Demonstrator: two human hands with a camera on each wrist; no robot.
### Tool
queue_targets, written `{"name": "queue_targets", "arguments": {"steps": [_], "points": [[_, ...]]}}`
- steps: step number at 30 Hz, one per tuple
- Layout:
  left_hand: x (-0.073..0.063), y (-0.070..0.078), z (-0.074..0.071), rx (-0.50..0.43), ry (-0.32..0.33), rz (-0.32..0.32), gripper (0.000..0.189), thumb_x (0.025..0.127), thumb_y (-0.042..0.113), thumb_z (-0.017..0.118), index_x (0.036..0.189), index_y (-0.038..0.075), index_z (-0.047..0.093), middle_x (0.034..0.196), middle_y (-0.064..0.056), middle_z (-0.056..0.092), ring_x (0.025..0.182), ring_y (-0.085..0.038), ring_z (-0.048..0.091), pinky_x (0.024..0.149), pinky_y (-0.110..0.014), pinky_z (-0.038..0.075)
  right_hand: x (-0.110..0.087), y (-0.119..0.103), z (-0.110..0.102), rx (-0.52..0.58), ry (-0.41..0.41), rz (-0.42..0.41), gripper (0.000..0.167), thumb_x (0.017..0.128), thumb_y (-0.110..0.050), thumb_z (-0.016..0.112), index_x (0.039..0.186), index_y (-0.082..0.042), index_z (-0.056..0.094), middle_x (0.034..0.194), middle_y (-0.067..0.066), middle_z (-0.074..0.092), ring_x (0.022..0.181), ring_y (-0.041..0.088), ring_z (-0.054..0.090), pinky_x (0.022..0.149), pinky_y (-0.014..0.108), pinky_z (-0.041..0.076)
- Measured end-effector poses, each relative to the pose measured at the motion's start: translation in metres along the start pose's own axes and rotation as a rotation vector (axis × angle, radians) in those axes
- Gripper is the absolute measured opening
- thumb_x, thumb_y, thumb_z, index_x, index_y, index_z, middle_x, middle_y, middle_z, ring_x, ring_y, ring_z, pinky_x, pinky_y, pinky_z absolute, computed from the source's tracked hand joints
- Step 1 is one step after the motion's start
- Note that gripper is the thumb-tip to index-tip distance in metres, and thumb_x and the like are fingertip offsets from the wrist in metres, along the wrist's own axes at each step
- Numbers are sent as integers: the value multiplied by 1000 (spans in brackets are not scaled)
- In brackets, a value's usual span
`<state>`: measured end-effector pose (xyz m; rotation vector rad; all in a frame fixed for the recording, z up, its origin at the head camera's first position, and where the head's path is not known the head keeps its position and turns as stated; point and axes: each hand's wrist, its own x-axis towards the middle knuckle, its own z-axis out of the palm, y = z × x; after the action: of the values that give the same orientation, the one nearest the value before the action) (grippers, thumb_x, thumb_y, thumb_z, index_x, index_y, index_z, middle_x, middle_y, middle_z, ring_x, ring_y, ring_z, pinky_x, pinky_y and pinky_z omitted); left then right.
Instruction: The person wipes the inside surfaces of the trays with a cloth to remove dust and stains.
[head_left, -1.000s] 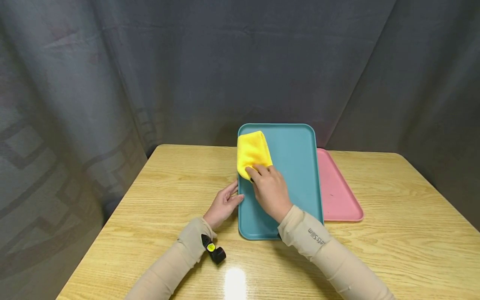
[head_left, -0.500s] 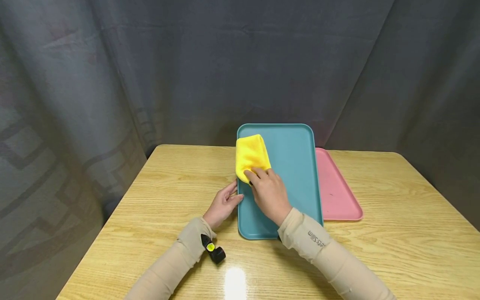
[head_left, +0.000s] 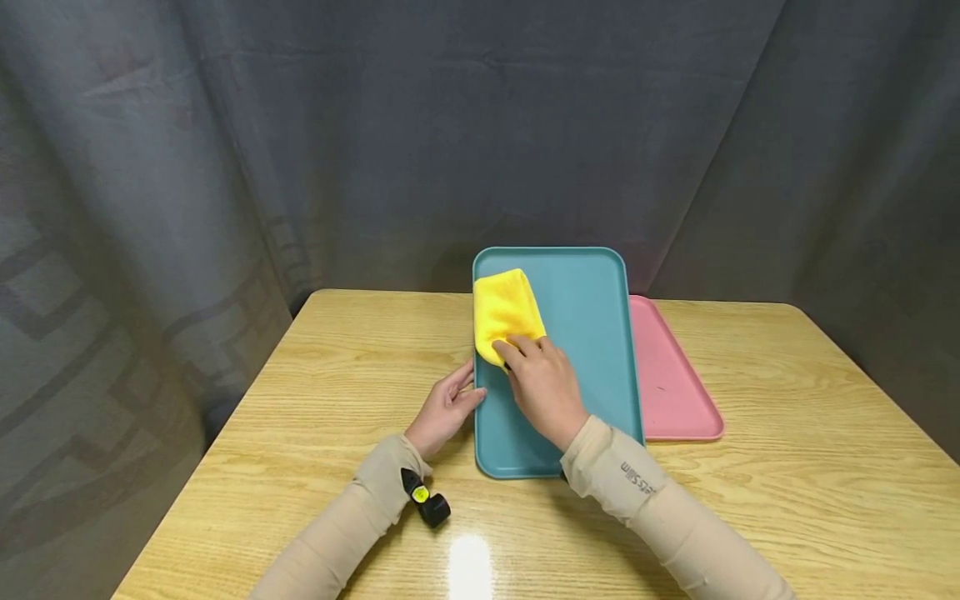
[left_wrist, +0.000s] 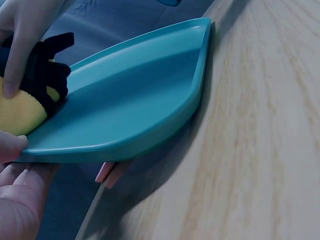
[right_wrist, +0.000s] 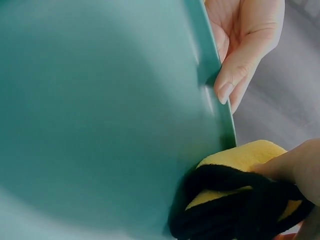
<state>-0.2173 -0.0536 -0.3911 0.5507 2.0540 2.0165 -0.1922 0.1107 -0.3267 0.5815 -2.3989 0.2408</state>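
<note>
A teal tray [head_left: 585, 333] is tilted up off the table, its inner face toward me. My left hand [head_left: 442, 408] holds its left edge, thumb on the rim and fingers behind, as the left wrist view shows with the tray [left_wrist: 135, 95] raised on that side. In my right hand [head_left: 546, 387] is a folded cloth [head_left: 506, 308], yellow with a black side [right_wrist: 225, 200], pressed against the tray's upper left part and rim. The right wrist view shows the left thumb [right_wrist: 232, 82] on the rim just beside the cloth.
A pink tray [head_left: 671, 383] lies on the wooden table [head_left: 352, 367], partly behind the teal one. Grey curtains [head_left: 480, 142] hang along the table's back and sides. A black wrist camera [head_left: 427, 500] is strapped to the left sleeve.
My right hand and the cloth have slid slightly downward along the tray's left side, with a small shift to the right lately. The left hand keeps its hold almost unmoved.
</note>
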Motion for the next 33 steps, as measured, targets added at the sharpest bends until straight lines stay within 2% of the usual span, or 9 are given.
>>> {"name": "queue_targets", "arguments": {"steps": [8, 21, 33], "points": [[1, -1, -1, -40, -16, -7, 57, 97, 3, 45, 149, 9, 22, 150, -16, 34, 130, -31, 44, 101, -31, 47, -2, 6, -1, -4, 7, 13, 35, 76, -4, 74, 109, -12, 68, 108, 8, 68, 85, 29, 59, 67, 40, 53], [0, -2, -2, -66, -37, 0, 59, 97, 4, 45, 150, 11, 20, 150, -16, 33, 131, -32, 44, 102, -31, 47, -6, 17, -7, -11, -36, 52, 36, 78, -3, 72, 113, -11, 66, 111, 9, 67, 88, 30, 59, 72, 41, 54], [0, -2, 0, -61, -21, 13, 57, 97, 2, 44, 149, 6, 21, 149, -19, 34, 130, -34, 44, 101, -28, 47, -14, 30, -8, -27, 1, 70, 35, 78, -4, 73, 112, -10, 67, 106, 9, 67, 84, 32, 58, 69, 42, 54]]}}
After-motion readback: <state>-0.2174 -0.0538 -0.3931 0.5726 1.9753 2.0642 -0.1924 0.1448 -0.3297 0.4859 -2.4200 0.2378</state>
